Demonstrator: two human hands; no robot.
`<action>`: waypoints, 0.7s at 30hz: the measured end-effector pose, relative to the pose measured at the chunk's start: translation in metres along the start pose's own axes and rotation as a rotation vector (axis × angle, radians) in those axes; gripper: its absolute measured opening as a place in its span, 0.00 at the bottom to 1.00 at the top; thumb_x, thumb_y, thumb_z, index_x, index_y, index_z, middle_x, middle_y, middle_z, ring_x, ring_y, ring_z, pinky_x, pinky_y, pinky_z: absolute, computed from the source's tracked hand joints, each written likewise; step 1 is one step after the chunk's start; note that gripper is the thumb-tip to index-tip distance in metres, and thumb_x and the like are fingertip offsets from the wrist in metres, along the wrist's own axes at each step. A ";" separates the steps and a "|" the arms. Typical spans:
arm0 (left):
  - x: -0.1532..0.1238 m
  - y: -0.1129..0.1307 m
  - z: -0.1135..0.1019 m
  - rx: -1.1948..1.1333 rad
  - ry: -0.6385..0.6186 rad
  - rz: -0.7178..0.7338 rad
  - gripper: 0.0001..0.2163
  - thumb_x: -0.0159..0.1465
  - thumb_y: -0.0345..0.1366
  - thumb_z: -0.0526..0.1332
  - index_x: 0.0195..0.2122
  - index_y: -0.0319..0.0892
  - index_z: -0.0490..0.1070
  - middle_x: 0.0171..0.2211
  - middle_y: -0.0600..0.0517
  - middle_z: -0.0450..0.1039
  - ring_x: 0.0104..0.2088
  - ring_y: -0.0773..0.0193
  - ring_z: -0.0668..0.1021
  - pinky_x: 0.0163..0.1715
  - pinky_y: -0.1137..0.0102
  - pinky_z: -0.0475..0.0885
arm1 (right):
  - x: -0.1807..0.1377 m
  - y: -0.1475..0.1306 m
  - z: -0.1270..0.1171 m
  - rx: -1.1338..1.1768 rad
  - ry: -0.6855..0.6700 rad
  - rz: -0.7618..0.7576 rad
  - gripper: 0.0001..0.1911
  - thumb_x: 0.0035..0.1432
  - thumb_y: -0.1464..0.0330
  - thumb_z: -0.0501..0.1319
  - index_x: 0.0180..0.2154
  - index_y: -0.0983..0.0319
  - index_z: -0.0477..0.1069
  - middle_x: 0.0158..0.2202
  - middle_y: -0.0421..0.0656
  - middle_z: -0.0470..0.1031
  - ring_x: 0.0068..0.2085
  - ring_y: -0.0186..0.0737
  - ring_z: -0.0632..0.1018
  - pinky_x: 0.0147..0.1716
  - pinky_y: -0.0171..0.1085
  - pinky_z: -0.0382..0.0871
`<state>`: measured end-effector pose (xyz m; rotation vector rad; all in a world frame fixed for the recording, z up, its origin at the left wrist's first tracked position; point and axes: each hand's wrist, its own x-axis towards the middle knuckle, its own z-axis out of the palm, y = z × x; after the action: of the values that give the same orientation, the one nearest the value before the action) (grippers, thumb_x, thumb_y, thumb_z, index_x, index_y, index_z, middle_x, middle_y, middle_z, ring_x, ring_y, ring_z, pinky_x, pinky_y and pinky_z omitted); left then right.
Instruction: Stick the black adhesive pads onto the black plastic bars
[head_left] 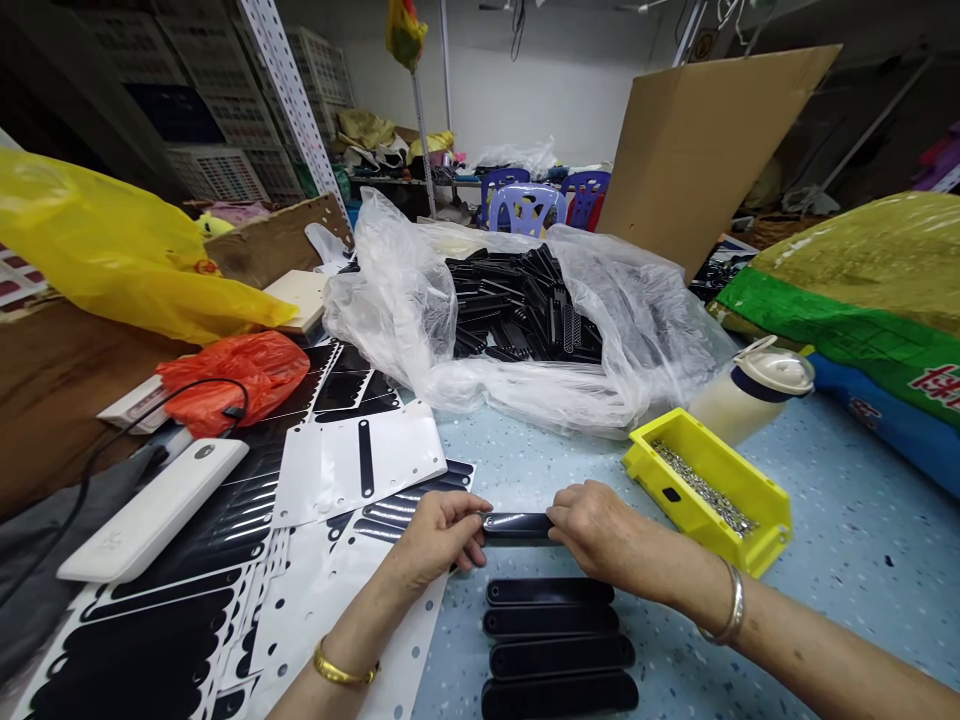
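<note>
Between my two hands lies a slim black bar [517, 524] with rounded ends and a small hole near its left end. My left hand [441, 532] pinches the left end with thumb and fingers. The right end is gripped by my right hand [589, 522], whose curled fingers hide that tip. Just below, several similar black bars [559, 656] lie side by side in a column on the speckled blue table [847, 600]. To the left of my left hand is a white backing sheet [330, 470] with one black strip sticker [365, 458] on it.
A clear plastic bag [525, 395] full of black pieces [517, 300] sits behind my hands. At right stand a yellow bin [709, 495] of small metal parts and a pale bottle [750, 395]. A white power bank [154, 510] rests on sticker sheets [135, 650] at left, near a red bag [240, 380].
</note>
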<state>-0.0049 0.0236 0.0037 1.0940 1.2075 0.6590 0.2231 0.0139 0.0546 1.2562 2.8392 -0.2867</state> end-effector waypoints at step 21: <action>0.003 0.002 0.011 0.160 0.072 0.013 0.13 0.54 0.45 0.64 0.24 0.39 0.70 0.15 0.57 0.67 0.15 0.67 0.76 0.10 0.81 0.62 | -0.002 0.001 0.003 0.013 -0.013 -0.010 0.09 0.62 0.75 0.58 0.29 0.67 0.74 0.30 0.47 0.77 0.31 0.40 0.75 0.31 0.37 0.59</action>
<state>0.0063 0.0237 0.0038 1.2209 1.3340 0.6249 0.2245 0.0126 0.0512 1.2380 2.8379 -0.3137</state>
